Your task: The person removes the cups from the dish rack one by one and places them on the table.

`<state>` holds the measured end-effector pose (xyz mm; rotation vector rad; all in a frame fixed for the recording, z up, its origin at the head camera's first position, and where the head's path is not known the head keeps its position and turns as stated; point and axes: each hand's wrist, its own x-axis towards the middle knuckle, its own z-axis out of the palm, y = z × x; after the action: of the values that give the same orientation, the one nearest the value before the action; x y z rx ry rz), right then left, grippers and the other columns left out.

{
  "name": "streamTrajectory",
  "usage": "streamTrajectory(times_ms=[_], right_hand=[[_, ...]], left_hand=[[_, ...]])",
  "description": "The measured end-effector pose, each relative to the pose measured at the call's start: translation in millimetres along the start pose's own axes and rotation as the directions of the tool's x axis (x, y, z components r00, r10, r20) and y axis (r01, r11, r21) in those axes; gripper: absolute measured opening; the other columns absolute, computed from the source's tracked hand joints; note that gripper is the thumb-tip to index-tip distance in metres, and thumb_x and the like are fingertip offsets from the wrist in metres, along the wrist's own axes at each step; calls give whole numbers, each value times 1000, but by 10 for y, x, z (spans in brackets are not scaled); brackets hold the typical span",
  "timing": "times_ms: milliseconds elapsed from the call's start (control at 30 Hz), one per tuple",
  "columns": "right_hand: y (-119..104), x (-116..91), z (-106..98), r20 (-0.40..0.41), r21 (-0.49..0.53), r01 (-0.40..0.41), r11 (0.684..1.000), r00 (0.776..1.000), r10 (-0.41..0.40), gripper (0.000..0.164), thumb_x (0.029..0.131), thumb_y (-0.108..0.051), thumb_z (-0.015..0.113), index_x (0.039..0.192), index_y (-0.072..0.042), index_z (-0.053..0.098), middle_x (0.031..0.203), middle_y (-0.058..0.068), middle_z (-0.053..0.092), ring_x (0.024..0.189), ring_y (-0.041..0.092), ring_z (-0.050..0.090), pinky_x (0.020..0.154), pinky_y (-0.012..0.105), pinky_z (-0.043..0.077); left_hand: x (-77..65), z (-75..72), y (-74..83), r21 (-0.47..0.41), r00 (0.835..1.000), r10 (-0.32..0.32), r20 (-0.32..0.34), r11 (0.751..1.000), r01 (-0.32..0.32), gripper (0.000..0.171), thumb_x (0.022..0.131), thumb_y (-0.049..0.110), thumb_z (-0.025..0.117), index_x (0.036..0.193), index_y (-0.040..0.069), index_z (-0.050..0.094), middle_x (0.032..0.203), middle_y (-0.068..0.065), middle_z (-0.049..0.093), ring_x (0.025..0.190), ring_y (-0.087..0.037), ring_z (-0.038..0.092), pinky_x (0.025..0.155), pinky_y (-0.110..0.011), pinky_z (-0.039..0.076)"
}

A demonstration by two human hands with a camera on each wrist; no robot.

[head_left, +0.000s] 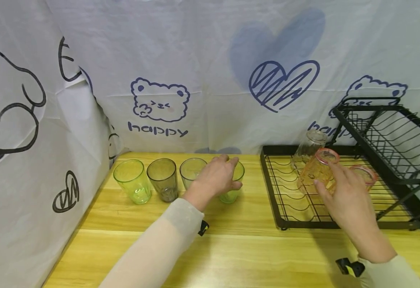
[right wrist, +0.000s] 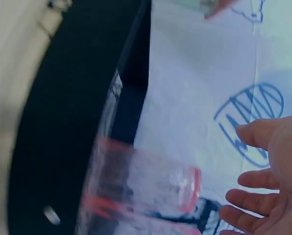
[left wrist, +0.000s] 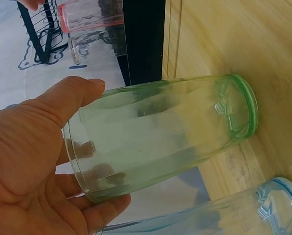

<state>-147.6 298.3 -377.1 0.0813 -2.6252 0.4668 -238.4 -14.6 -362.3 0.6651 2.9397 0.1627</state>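
Observation:
My left hand [head_left: 215, 176] holds a green glass [left wrist: 165, 137] by its rim, thumb on one side and fingers on the other. That glass stands upright at the right end of a row on the table. Left of it are a clear bluish glass [head_left: 191, 166], a dark grey glass [head_left: 164, 184] and a yellow-green glass [head_left: 134, 184]. Fingers relaxed, my right hand [head_left: 352, 198] is over the black rack, close to two pink glasses [head_left: 318, 170] standing bottom up. In the right wrist view, a gap shows between the fingers and the pink glass [right wrist: 141, 176].
The wire dish rack [head_left: 280, 212] has a raised black basket [head_left: 404, 132] at its right. An upturned clear glass [head_left: 308, 150] stands at the rack's back left. Behind the wooden table [head_left: 238, 256] hangs a white printed cloth [head_left: 217, 52], which also covers the left side.

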Motion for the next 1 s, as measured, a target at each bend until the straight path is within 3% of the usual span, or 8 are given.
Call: streamTrajectory(times_ms=[233,533,633,733,833,1000], right_hand=[[191,205,-113,-9,-95,-30,995,1000,29,68,99,-21,73,145,20,44,141,46,46,129,66,41,113,74,30],[350,299,-69,74,-161,-126,979,987,139,78,104,-33,65,150,21,33,140,52,42,131,66,39,117,73,27],[413,318,-59,132,-179,-179,967,970,204,83,105,-38,61,152,22,28,136,54,43,127,68,43,116,73,27],[473,338,-66,189,-188,-227,956,946,262,86,107,-42,57,153,22,24,130,54,47,113,68,52,102,75,40],[523,354,-84,238,-199,-277,940,917,321,86,108,-47,50,157,18,21,132,51,46,110,66,52,89,75,46],[560,349,-93,275,-212,-320,923,887,371,76,108,-44,46,156,12,28,140,45,43,118,64,39,95,73,39]], left_hand=[[-7,-6,-13,-9,1000,2,-3,1000,-2,87,99,54,70,168,18,30,168,-17,37,153,-38,40,121,-53,42],[-14,-14,-15,-3,1000,1,-4,1000,-1,87,99,54,70,167,17,31,168,-17,37,153,-38,39,122,-52,42],[-14,-11,-7,-3,1000,-5,-1,1000,5,87,99,54,70,167,18,31,168,-17,37,154,-38,38,122,-52,41],[-15,-11,5,-4,1000,-12,3,1000,12,87,99,55,70,168,19,31,169,-16,36,155,-39,37,122,-53,41],[-13,-8,12,-5,1000,-14,2,1000,14,87,98,54,70,168,19,31,169,-16,35,154,-39,37,122,-54,41],[-12,0,20,-3,1000,-15,-3,1000,15,87,98,54,70,168,20,32,168,-16,36,154,-37,39,121,-53,43]])
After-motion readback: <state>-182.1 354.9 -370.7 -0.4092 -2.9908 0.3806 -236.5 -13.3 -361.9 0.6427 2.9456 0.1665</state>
